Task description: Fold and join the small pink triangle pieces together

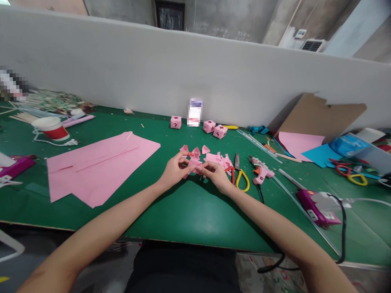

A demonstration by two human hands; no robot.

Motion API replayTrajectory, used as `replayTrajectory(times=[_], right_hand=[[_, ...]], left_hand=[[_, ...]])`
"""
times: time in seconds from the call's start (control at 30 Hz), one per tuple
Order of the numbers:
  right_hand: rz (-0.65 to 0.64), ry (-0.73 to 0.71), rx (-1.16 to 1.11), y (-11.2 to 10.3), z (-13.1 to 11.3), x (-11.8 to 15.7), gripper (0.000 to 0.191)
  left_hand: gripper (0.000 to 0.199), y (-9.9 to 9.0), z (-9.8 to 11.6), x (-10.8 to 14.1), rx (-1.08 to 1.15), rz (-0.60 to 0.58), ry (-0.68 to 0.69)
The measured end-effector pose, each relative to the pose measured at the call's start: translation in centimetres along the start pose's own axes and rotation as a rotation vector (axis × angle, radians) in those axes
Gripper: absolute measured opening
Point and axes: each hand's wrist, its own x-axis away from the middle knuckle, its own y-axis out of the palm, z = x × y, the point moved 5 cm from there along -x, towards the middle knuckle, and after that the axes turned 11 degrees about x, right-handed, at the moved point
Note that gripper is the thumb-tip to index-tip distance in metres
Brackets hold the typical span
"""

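Between my two hands, near the middle of the green table, is a small folded pink paper piece (pixel 195 164). My left hand (pixel 174 169) pinches its left side, fingers closed. On its right side, the fingers of my right hand (pixel 216 173) are closed on the same piece. Small pink cut pieces (pixel 215 157) lie just beyond and beside my fingers. Scissors with red and yellow handles (pixel 242 179) rest right of my right hand. Farther back stand pink paper cubes with dark cutouts (pixel 176 122), one on the left and two close together (pixel 219 131) on the right.
Large pink sheets (pixel 100 167) lie at the left, near a red and white cup (pixel 50 128). A pink glue gun (pixel 262 171) and a purple power strip (pixel 317 208) with cables are at the right. A grey partition (pixel 131 67) borders the table's back.
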Motion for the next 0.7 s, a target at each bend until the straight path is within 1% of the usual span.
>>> replayTrajectory(times=[0.27, 0.6, 0.7], right_hand=[[-0.001, 0.0, -0.008, 0.01, 0.01, -0.05, 0.033], [0.011, -0.002, -0.002, -0.02, -0.1, 0.01, 0.032], [0.01, -0.008, 0.008, -0.02, -0.02, 0.0, 0.032]], left_hand=[[0.043, -0.02, -0.1, 0.04, 0.028, 0.01, -0.003], [0.049, -0.08, -0.23, -0.01, 0.064, 0.001, -0.039], [0.047, -0.01, -0.09, 0.04, 0.053, -0.011, -0.051]])
